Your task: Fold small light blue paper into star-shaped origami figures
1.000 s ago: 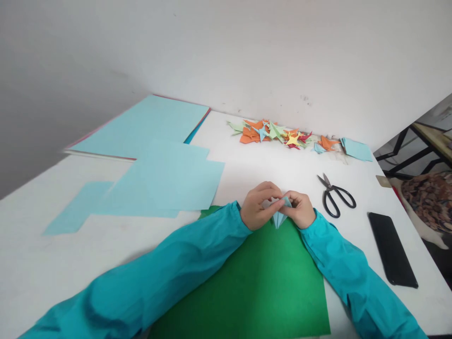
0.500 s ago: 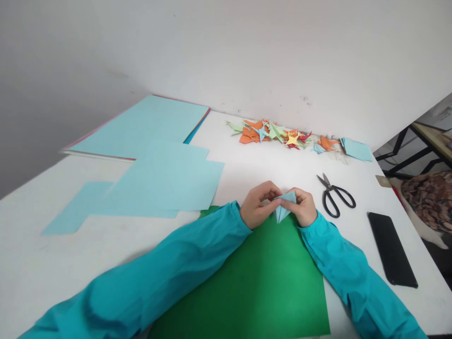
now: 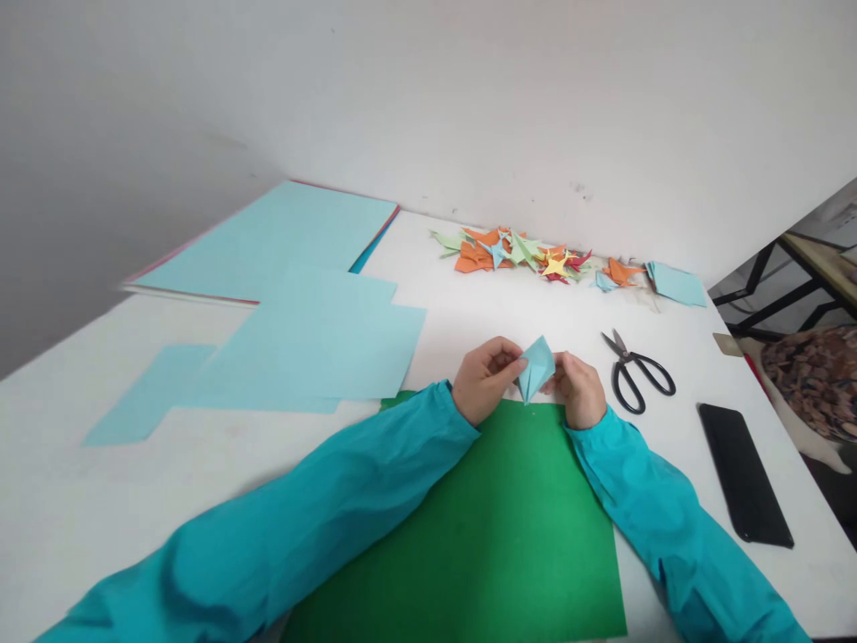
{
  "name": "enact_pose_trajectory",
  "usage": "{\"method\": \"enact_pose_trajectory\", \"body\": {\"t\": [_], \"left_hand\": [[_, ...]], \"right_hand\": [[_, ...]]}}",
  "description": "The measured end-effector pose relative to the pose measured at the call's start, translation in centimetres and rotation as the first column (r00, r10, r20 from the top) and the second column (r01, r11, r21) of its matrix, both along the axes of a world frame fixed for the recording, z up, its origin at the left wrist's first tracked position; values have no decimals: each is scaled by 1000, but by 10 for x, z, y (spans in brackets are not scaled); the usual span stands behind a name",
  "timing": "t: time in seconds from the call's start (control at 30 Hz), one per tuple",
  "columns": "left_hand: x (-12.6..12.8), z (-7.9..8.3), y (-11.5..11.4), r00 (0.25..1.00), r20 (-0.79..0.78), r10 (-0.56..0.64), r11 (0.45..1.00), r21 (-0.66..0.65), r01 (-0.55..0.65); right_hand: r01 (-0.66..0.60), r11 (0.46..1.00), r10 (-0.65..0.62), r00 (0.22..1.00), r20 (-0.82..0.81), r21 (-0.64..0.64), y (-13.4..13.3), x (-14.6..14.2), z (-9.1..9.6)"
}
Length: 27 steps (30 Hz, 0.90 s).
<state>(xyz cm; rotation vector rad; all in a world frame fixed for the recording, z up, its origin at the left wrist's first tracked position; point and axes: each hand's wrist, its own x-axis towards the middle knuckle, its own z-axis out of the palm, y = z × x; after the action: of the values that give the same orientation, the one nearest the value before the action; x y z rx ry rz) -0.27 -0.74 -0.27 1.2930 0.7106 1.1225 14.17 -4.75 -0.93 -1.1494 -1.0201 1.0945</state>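
Observation:
A small folded light-blue paper piece (image 3: 536, 366), kite-shaped with its point down, is held up between both hands just above the far edge of a green sheet (image 3: 482, 536). My left hand (image 3: 483, 379) pinches its left side with curled fingers. My right hand (image 3: 581, 389) pinches its right side. Both sleeves are teal and rest across the green sheet and the white table (image 3: 509, 308).
Light-blue sheets (image 3: 314, 344) lie to the left, with a larger stack (image 3: 268, 237) behind them. A row of several coloured folded paper figures (image 3: 536, 254) lines the wall. Black scissors (image 3: 633, 368) and a black phone (image 3: 744, 471) lie to the right, near the table's right edge.
The folded blue piece has been raised from the green sheet and turned, so its broad face now shows. Both hands moved slightly away from me and apart.

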Motion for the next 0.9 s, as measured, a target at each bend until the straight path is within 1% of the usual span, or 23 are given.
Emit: {"method": "enact_pose_trajectory", "body": {"t": [0.1,0.27,0.37,0.47,0.57,0.73,0.9], "left_hand": [[0,1,1,1000,2,26,999,-33,-26],[0,0,1,999,-9,40,999,-29,-40],[1,-2,2,1000,-1,17,1000,-20,-17],[2,-4,2,999,25,-36,999,-3,36],[3,-4,2,997,29,-67,998,9,67],[2,-3,2,998,20,-57,998,-17,57],[1,-2,2,999,14,-37,999,-21,38]], "right_hand": [[-9,1000,9,1000,8,-18,-1,-1,3],[-10,998,14,998,63,-64,-2,-3,6],[-2,996,10,995,99,-88,-2,-3,6],[-3,994,18,991,136,-107,-3,-4,7],[-3,995,19,987,159,-104,-3,-5,9],[23,996,-6,982,189,-88,-4,-7,11],[43,996,-28,982,186,-79,-3,-8,8]]}}
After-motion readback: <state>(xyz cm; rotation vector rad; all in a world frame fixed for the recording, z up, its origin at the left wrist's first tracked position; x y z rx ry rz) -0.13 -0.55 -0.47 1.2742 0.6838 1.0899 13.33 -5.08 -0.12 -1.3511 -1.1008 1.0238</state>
